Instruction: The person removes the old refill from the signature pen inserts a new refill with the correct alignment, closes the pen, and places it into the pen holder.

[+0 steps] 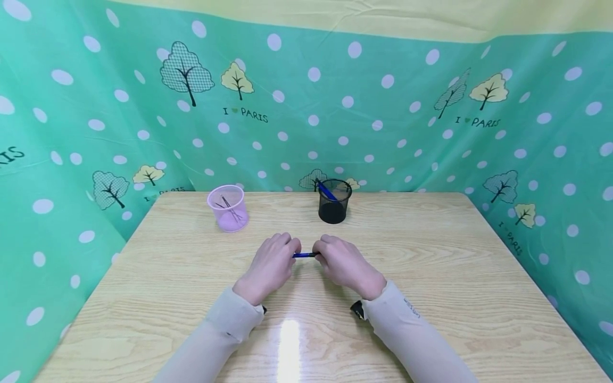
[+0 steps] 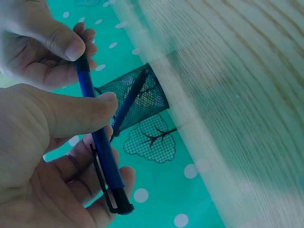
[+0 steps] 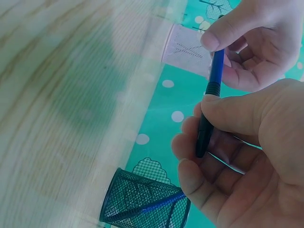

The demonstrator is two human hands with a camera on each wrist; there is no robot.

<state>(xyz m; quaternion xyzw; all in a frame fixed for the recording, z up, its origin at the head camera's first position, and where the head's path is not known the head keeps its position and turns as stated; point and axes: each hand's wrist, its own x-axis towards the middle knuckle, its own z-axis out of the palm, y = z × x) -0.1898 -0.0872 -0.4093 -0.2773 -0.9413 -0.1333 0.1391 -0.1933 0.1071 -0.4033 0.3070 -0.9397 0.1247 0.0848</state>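
A blue pen (image 1: 303,255) with black ends is held level between both hands above the table. My left hand (image 1: 272,264) pinches its blue barrel between thumb and fingers, near the end with the black clip (image 2: 102,178). The ribbed black end (image 3: 205,135) is pinched by my right hand (image 1: 346,264), thumb on top and fingers beneath. In the left wrist view the pen slants across the fingers of my left hand (image 2: 52,156), its clip end sticking out past them. Beyond the hands stands a black mesh pen cup (image 1: 333,210) holding another blue pen (image 1: 326,190).
A pink mesh cup (image 1: 229,210) with a few thin dark sticks inside stands at the table's back left. The wooden table (image 1: 455,276) is bordered behind and at the sides by a green polka-dot cloth (image 1: 311,96). Light glares off the tabletop near the front.
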